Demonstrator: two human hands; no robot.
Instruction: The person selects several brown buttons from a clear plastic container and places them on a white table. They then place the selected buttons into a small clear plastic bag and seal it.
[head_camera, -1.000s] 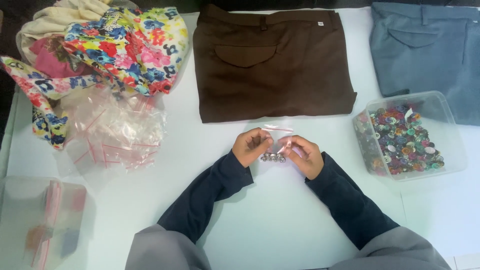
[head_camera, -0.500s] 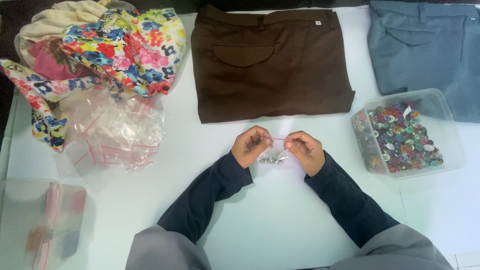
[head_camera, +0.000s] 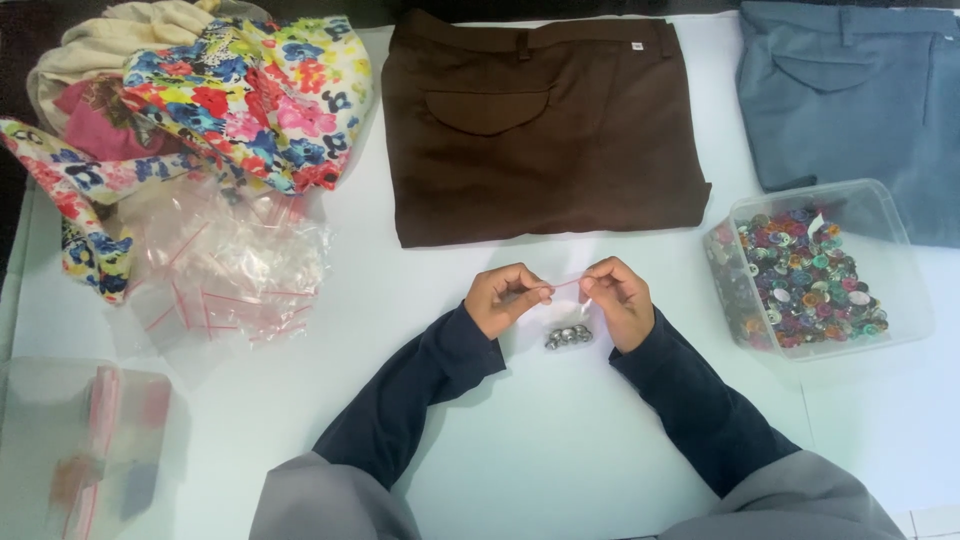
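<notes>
Clear plastic zip bag (head_camera: 567, 318) of silver buttons (head_camera: 568, 336) hangs between both hands: left hand (head_camera: 503, 298) and right hand (head_camera: 620, 300) fingers pinched shut on its red-lined top edge, above the white worktop (head_camera: 560, 450).

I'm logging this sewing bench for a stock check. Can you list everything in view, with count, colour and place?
small bag: one, clear with red strip, silver buttons inside, pinched by both hands at centre
button tub: one, clear, mixed-colour buttons, right
brown trousers: one, folded, top centre
blue-grey trousers: one, folded, top right
floral cloth: one heap, multicoloured, top left
bag pile: many, clear with red strips, left
box: one, clear, bottom left
table: one, white
left hand: on the bag's top, left end
right hand: on the bag's top, right end
</notes>
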